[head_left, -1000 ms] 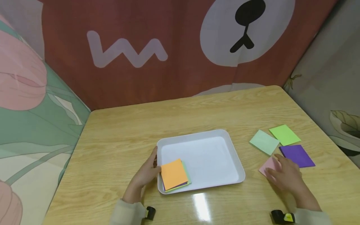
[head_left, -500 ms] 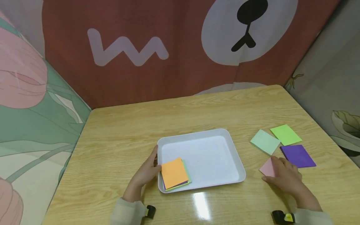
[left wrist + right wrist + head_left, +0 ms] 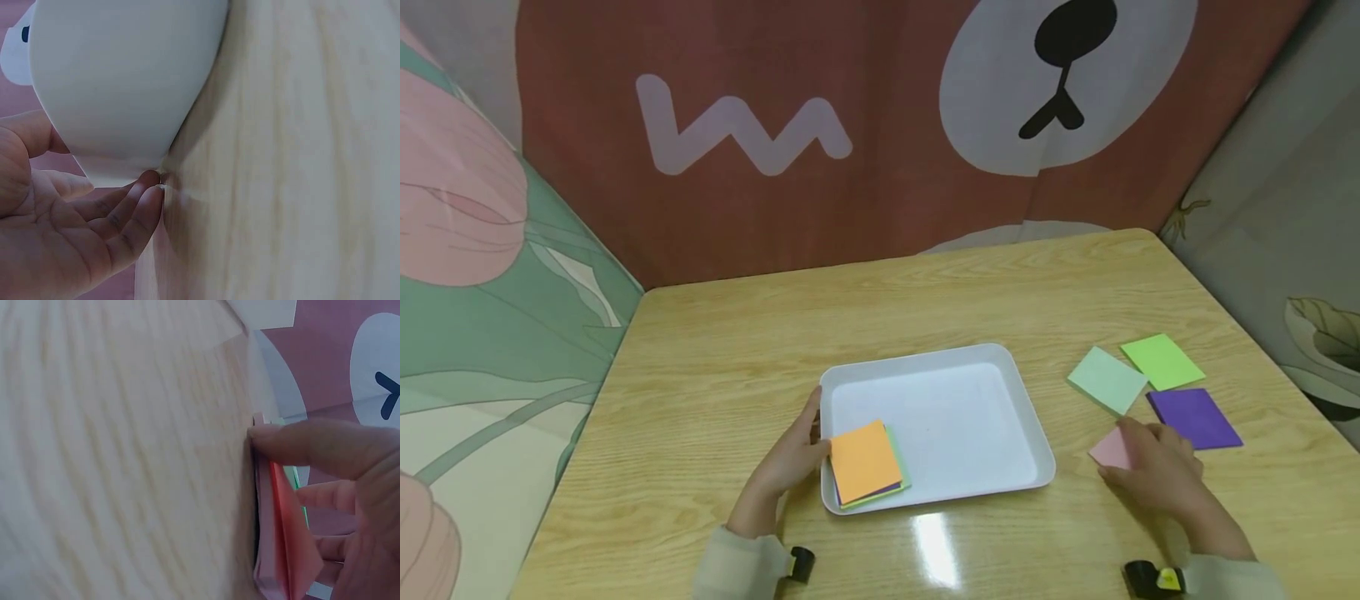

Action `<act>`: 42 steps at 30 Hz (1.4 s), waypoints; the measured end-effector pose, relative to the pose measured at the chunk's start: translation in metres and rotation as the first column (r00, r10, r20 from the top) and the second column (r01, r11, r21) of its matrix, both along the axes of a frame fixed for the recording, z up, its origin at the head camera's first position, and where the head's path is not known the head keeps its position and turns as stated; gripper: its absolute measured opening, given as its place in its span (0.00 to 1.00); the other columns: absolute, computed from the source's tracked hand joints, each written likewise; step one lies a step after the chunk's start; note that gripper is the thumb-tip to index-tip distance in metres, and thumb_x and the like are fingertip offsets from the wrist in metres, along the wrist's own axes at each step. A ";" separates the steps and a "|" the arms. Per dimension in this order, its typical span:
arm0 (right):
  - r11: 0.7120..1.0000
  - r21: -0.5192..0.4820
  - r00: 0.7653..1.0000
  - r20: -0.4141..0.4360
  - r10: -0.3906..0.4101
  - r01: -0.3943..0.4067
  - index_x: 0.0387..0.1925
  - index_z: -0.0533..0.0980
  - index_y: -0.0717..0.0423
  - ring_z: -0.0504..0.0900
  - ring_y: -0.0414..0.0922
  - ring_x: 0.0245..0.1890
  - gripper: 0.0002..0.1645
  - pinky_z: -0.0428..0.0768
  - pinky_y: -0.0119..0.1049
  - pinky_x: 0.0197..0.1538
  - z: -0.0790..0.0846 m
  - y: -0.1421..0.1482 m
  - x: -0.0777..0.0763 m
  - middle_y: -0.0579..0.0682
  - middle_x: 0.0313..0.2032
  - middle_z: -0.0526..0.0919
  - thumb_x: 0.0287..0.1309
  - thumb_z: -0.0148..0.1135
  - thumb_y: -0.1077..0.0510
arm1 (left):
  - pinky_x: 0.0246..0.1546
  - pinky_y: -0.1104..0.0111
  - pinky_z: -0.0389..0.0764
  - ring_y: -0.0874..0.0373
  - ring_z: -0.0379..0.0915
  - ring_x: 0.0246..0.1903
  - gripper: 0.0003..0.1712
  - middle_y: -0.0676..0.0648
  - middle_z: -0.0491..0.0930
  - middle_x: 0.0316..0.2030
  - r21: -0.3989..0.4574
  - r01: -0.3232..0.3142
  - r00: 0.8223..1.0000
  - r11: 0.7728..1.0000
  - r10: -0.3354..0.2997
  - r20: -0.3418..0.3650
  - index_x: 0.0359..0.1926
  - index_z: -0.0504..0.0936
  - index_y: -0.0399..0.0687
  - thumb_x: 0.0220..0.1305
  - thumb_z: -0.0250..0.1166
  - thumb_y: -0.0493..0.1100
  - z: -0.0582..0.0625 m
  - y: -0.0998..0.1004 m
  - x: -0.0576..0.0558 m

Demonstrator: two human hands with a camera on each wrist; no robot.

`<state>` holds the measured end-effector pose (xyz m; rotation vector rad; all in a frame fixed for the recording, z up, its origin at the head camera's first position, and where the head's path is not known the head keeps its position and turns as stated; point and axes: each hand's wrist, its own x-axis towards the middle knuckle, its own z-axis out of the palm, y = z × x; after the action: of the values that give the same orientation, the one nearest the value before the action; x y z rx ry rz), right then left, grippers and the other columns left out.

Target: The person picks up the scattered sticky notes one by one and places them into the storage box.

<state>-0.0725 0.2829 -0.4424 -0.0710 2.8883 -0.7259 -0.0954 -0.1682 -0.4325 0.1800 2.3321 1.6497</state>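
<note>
At the left end of a white tray (image 3: 955, 425), my left hand (image 3: 790, 458) grips the rim, thumb over the edge. In the left wrist view its fingers (image 3: 140, 219) reach round the outer wall near the tabletop. Inside the tray's near left corner lies a stack of sticky notes with an orange sheet (image 3: 865, 462) on top. To the right of the tray, my right hand (image 3: 1165, 467) pinches a pink sticky note pad (image 3: 1111, 450) and covers much of it. The right wrist view shows the thumb at the pad's edge and a pink upper part (image 3: 294, 531) bent away from the layers below.
Beyond the right hand lie a mint sticky note pad (image 3: 1107, 379), a lime green one (image 3: 1163, 361) and a purple one (image 3: 1198, 418) on the wooden table (image 3: 760, 333). A printed curtain (image 3: 737, 225) hangs behind the table's far edge.
The right thumb has moved from on top of the pink pad to its near edge, and the pad's visible part has become smaller. The left hand and tray have stayed in place.
</note>
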 end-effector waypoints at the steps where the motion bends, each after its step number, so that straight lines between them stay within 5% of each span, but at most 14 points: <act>1: 1.000 -0.003 1.000 0.009 -0.004 0.004 0.55 0.55 0.69 0.51 0.75 0.44 0.46 0.52 0.71 0.39 0.000 0.000 0.000 0.81 0.47 0.54 0.43 0.62 0.45 | 0.46 0.50 0.70 0.43 0.59 0.52 0.45 0.36 0.59 0.57 0.003 0.000 1.000 1.000 0.000 0.004 0.66 0.35 0.52 0.52 0.48 0.27 0.000 0.000 0.000; 16: 0.999 -0.027 0.999 -0.004 -0.038 0.038 0.57 0.54 0.68 0.51 0.68 0.42 0.49 0.55 0.63 0.37 0.000 -0.004 0.000 0.75 0.43 0.53 0.39 0.65 0.47 | 0.44 0.53 0.70 0.44 0.59 0.52 0.46 0.37 0.58 0.56 0.016 -0.008 1.000 1.000 0.008 0.024 0.66 0.34 0.52 0.53 0.49 0.27 0.001 0.000 0.000; 27: 0.999 -0.006 0.997 -0.065 -0.042 0.042 0.49 0.63 0.65 0.52 0.67 0.39 0.39 0.57 0.62 0.36 0.001 -0.006 0.001 0.73 0.39 0.55 0.36 0.67 0.49 | 0.45 0.52 0.69 0.43 0.57 0.53 0.45 0.37 0.58 0.57 0.007 -0.011 1.000 1.000 0.011 0.022 0.66 0.35 0.53 0.53 0.49 0.28 0.000 0.000 0.001; 42: 0.999 -0.028 0.986 -0.161 -0.044 0.040 0.45 0.65 0.64 0.54 0.69 0.39 0.37 0.58 0.63 0.37 0.004 -0.012 0.002 0.74 0.38 0.56 0.31 0.69 0.53 | 0.48 0.50 0.68 0.43 0.58 0.53 0.46 0.36 0.58 0.55 0.038 0.011 1.000 0.999 -0.011 0.002 0.66 0.35 0.51 0.52 0.48 0.26 -0.001 0.000 0.000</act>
<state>-0.0705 0.2711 -0.4388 -0.0749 3.0436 -0.7982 -0.0954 -0.1686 -0.4330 0.1975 2.2953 1.6885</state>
